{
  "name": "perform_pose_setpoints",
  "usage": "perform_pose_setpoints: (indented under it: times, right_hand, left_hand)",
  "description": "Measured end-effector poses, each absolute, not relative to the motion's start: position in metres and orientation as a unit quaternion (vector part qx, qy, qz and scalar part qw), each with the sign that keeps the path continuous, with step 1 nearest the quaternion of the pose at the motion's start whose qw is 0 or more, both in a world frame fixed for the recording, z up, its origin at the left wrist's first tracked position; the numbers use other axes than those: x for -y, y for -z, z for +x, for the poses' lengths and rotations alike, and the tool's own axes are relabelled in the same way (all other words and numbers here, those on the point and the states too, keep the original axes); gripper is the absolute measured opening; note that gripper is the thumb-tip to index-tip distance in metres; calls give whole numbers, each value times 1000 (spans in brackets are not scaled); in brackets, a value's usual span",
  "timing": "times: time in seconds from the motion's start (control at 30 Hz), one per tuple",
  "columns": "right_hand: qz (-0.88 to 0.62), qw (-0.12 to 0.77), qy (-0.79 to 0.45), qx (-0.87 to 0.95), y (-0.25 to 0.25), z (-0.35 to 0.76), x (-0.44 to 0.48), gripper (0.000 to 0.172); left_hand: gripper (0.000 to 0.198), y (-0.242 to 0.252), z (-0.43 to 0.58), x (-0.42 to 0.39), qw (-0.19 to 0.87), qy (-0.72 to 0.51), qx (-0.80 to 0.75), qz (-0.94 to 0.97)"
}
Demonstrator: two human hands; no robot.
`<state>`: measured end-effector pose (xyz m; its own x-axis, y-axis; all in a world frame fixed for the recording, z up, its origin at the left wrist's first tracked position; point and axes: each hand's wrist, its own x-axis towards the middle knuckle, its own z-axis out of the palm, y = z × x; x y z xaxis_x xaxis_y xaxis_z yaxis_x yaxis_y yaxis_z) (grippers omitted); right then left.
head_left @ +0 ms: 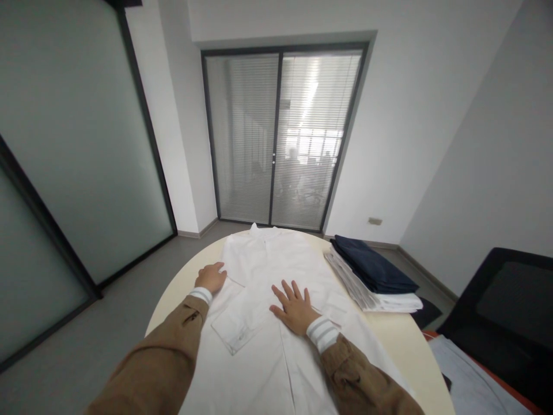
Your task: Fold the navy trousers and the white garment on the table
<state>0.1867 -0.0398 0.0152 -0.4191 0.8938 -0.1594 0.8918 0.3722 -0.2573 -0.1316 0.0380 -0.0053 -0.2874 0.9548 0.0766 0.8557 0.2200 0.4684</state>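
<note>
You face a glass door with blinds behind it, and a black chair stands off to your right. The round table in front of you carries a white coat, spread flat with its collar toward the door. Just beside the coat, on the right, lies a stack of navy cloth on white folded cloth. Your left hand rests flat at the coat's edge, holding nothing. Your right hand lies open on the coat's front, fingers spread wide, also holding nothing. Between your 2 hands, slightly nearer you, sits the coat's pocket.
</note>
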Motion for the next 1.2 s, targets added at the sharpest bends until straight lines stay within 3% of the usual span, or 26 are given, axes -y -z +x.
perform_pose_setpoints:
  times: [0.2, 0.37, 0.5, 0.63, 0.87, 1.2]
  right_hand:
    - [-530, -27, -178, 829, -26, 199, 36, 72]
    - [-475, 8, -114, 872, -35, 179, 58, 64]
    - [-384, 20, -160, 909, -31, 156, 84, 75]
    - [-359, 25, -171, 917, -25, 148, 92, 81]
    - [-282, 68, -166, 943, -29, 151, 90, 66]
    - [-270, 88, -173, 943, -29, 155, 92, 67]
  left_hand:
    - [36, 15, -146, -38, 122, -317, -736, 586]
    - [36, 25, -145, -40, 106, -402, -694, 588]
    - [37, 26, -141, -46, 111, -440, -656, 603]
    - [36, 20, -138, -50, 127, -458, -628, 616]
    - [28, -2, -120, -61, 155, -473, -607, 619]
    - [32, -35, -73, -71, 215, -452, -584, 639]
